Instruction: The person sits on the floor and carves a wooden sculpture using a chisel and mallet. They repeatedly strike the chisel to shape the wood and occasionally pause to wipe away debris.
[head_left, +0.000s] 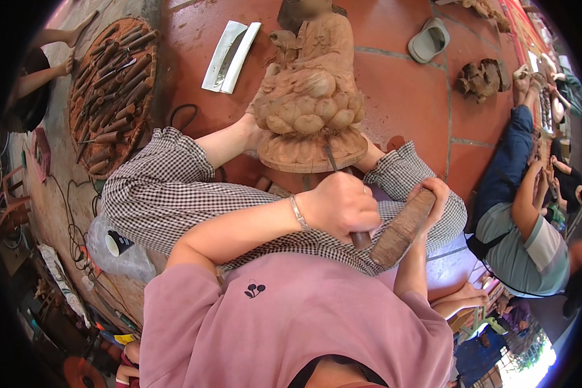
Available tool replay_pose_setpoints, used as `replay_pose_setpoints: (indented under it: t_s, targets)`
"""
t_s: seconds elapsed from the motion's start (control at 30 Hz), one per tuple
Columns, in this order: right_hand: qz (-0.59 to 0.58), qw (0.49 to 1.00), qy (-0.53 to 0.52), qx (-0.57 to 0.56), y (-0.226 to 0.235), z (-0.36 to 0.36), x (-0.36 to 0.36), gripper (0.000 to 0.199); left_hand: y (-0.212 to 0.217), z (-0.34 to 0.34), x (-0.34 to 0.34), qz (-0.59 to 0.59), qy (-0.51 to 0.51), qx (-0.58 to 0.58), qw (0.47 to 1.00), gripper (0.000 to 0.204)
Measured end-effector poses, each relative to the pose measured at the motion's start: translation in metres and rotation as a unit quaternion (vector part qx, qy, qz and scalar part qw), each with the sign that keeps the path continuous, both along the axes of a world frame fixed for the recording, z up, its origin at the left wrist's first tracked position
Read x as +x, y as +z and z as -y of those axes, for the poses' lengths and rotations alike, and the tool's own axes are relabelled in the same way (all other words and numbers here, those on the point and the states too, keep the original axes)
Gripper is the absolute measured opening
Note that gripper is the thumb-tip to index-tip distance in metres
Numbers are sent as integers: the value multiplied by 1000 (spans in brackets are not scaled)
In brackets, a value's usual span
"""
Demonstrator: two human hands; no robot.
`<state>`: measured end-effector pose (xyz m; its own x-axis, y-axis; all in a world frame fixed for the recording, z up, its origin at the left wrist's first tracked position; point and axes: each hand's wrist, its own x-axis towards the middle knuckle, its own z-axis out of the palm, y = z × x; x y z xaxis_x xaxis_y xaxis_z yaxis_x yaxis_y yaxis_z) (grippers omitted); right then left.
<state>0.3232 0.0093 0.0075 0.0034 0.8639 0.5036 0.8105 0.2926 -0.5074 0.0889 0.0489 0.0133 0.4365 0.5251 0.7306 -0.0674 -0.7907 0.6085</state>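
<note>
A carved wooden statue (310, 107), a seated figure on a lotus base, stands on the floor between my feet. My left hand (343, 205) is closed round a chisel (361, 240). The dark handle end sticks out below my fist, and the thin blade reaches up to the lotus base, seemingly touching it. In my right hand (435, 191) is a thick, rough wooden mallet (401, 229), held slantwise beside the chisel handle. A small gap shows between mallet and handle. My legs in checked trousers are folded around the base.
At the left, a round tray holds a heap of wooden-handled carving tools (113, 97). A white paper strip (249, 45), a grey clog (429, 41) and a rough wood lump (480, 80) lie on the tiles. A cup (118, 243) rests on clear plastic. Another person (520, 239) works at the right.
</note>
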Motion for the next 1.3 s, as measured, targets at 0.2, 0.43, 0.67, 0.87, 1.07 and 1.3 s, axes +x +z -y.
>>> replay_pose_setpoints:
  t_s: [0.2, 0.43, 0.67, 0.87, 1.07, 1.3]
  targets:
    - [-55, 996, 5, 65, -8, -2, 6, 25, 13, -11, 3, 31, 110, -87, 990, 30]
    - [54, 998, -9, 35, 14, -11, 3, 30, -1, -21, -9, -7, 39, -65, 997, 24]
    - [-81, 995, -53, -11, -2, -1, -2, 29, -6, -6, 2, -15, -18, 18, 1000, 26]
    - [-50, 998, -26, 22, 2, 1, 8, 30, 3, -3, 5, 22, 113, -44, 992, 34]
    - [115, 993, 32, 24, 26, -12, -2, 28, -11, -14, 2, 42, 130, -44, 990, 31]
    - [-13, 999, -10, 30, 2, -4, 4, 27, -2, 4, 3, 59, 98, 98, 989, 40]
